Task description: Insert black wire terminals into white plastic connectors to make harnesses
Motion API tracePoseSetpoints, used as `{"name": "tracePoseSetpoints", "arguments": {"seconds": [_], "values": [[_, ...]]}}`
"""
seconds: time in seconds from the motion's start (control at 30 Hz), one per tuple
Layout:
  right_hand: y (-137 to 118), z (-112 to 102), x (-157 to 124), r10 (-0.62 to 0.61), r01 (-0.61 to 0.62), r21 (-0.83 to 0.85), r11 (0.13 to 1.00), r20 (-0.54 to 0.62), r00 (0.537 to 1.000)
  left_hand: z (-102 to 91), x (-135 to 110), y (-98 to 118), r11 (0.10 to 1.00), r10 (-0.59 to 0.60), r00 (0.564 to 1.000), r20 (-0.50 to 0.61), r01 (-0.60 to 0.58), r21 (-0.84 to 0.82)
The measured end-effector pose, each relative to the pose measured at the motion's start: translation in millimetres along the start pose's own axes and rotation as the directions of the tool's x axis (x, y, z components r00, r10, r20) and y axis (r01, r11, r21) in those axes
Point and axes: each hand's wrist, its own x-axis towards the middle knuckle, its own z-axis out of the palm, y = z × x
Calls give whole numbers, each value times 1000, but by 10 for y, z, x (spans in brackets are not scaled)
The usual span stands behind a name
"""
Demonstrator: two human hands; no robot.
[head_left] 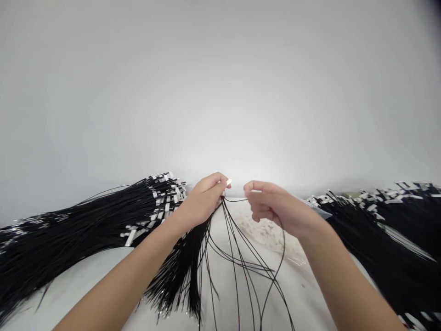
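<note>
My left hand (pixel 208 195) is closed near the middle, pinching a small white connector (pixel 228 182) between thumb and fingertips. Thin black wires (pixel 237 248) fan down from just below that grip over the white surface. Just to the right, my right hand (pixel 270 202) is closed on one black wire (pixel 236 200) that stretches across from the left hand and loops down below the palm. A thick bunch of black wires (pixel 186 266) with bare shiny ends hangs under my left wrist.
A large bundle of black wires with white connectors (pixel 144 202) lies at left. More such bundles (pixel 372 239) lie at right. Behind my right hand is a clear plastic bag of small whitish parts (pixel 265 232). A plain grey wall (pixel 220 92) rises behind the white table (pixel 303 294).
</note>
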Motion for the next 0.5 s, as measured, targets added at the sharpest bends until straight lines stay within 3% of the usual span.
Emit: {"name": "tracePoseSetpoints", "arguments": {"seconds": [0.17, 0.27, 0.4, 0.5], "values": [[-153, -268, -114, -123, 151, 329, 932, -106, 987, -81, 43, -62, 999, -38, 999, 2, 38, -11], [-179, -406, -164, -260, 347, 365, 864, -268, 928, -110, 54, -118, 999, -30, 1000, 7, 30, 15], [-174, -490, -177, -414, 622, 339, 706, -515, 750, -112, 50, -127, 998, -52, 998, 32, 51, 43], [-171, -479, -150, -418, 754, 271, 598, -697, 582, -98, 46, -94, 997, -61, 998, 34, 59, 48]]}}
